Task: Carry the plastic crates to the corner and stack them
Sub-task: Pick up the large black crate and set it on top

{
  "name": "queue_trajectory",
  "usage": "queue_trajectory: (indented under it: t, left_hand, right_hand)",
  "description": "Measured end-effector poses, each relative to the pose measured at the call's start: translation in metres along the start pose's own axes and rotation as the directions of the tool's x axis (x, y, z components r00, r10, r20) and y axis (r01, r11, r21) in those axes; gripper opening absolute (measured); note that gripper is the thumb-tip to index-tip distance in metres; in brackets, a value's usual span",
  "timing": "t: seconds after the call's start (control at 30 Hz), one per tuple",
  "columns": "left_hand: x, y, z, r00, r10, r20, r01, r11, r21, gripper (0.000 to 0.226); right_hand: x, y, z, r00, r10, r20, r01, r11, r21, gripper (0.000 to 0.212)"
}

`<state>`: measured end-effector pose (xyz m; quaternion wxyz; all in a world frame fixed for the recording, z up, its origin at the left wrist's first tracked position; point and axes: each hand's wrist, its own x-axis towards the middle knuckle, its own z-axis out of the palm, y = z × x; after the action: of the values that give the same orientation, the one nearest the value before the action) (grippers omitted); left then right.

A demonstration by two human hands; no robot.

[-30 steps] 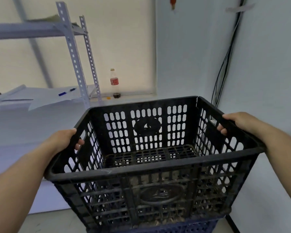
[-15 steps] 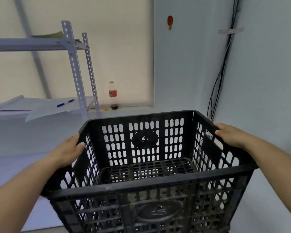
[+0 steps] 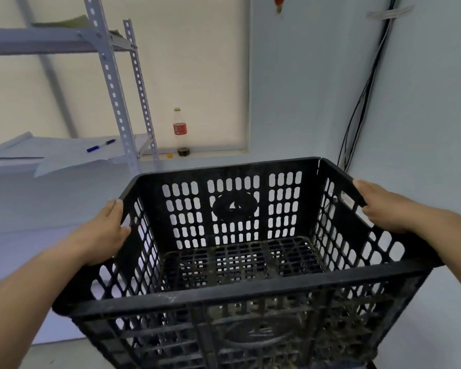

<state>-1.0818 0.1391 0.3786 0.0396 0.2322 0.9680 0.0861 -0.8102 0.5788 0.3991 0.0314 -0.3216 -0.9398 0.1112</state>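
Observation:
A black slotted plastic crate [image 3: 234,291] fills the lower middle of the view, empty, its far wall towards the room's corner. My left hand [image 3: 101,233] lies over the crate's left rim, fingers stretched along the outside and thumb at the inner edge. Over the right rim, beside the handle slot, my right hand [image 3: 383,206] holds the crate with its fingers down the outer side. A sliver of a blue crate [image 3: 330,365] shows under the black one at the bottom edge.
A grey metal shelf rack [image 3: 109,75] stands at the left with papers and a blue pen [image 3: 100,145] on it. A cola bottle [image 3: 180,131] stands on the window ledge. Black cables [image 3: 362,102] run down the right wall near the corner.
My fingers have come out of the crate's handle slots and both hands now lie over the side rims. The crate sits lower in the view than one second ago.

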Motion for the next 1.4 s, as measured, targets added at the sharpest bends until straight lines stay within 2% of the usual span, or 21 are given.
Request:
queue_trajectory:
  t: [0.13, 0.17, 0.23, 0.27, 0.3, 0.4, 0.43, 0.5, 0.6, 0.83, 1.17, 1.4]
  left_hand:
    - [-0.007, 0.005, -0.006, 1.000, -0.014, -0.006, 0.013, 0.999, -0.030, 0.067]
    - [-0.010, 0.008, -0.008, 1.000, -0.013, -0.015, 0.012, 0.997, -0.081, 0.063]
    - [-0.017, 0.014, -0.014, 0.995, -0.002, -0.099, -0.019, 0.976, -0.215, 0.040]
    - [-0.020, 0.016, -0.016, 0.990, -0.015, -0.142, -0.025, 0.961, -0.275, 0.030]
    - [-0.023, 0.018, -0.018, 0.986, -0.044, -0.158, -0.010, 0.945, -0.327, 0.030]
    - [-0.027, 0.012, -0.019, 0.992, -0.118, -0.037, 0.087, 0.877, -0.473, 0.031]
    - [-0.029, 0.011, -0.018, 0.993, -0.119, -0.003, 0.101, 0.859, -0.501, 0.025]
    - [-0.028, 0.008, -0.015, 0.994, -0.108, -0.026, 0.082, 0.876, -0.476, 0.020]
    - [-0.024, 0.002, -0.008, 0.991, -0.095, -0.094, 0.052, 0.923, -0.382, 0.021]
    - [-0.020, 0.002, -0.006, 0.989, -0.096, -0.114, 0.057, 0.949, -0.310, 0.020]
    - [-0.025, 0.008, -0.013, 0.991, -0.091, -0.103, 0.052, 0.942, -0.331, 0.020]
    - [-0.025, 0.006, -0.014, 0.993, -0.090, -0.075, 0.062, 0.947, -0.315, 0.026]
  right_hand:
    - [-0.006, -0.007, -0.004, 0.999, 0.021, -0.026, -0.020, 1.000, 0.007, 0.066]
    - [-0.008, -0.009, -0.005, 0.999, 0.033, -0.023, -0.033, 0.999, 0.020, 0.068]
    - [-0.010, -0.011, -0.008, 0.999, 0.041, -0.016, -0.040, 0.996, 0.076, 0.066]
    - [-0.011, -0.010, -0.010, 0.999, 0.037, -0.007, -0.036, 0.990, 0.133, 0.062]
    - [-0.012, -0.008, -0.012, 0.999, 0.038, 0.010, -0.040, 0.975, 0.217, 0.055]
    - [-0.026, -0.004, -0.023, 0.995, 0.061, 0.083, -0.095, 0.858, 0.504, 0.045]
    - [-0.032, -0.003, -0.024, 0.993, 0.061, 0.097, -0.106, 0.817, 0.567, 0.045]
    - [-0.038, -0.002, -0.022, 0.996, 0.041, 0.079, -0.081, 0.780, 0.621, 0.046]
    - [-0.040, -0.004, -0.017, 1.000, 0.027, 0.014, -0.030, 0.800, 0.599, 0.044]
    - [-0.042, -0.010, -0.017, 1.000, 0.020, -0.004, -0.014, 0.832, 0.555, 0.034]
    - [-0.036, -0.005, -0.018, 0.999, 0.038, -0.001, -0.031, 0.832, 0.553, 0.042]
    - [-0.038, -0.010, -0.022, 0.998, 0.051, 0.033, -0.061, 0.873, 0.485, 0.034]
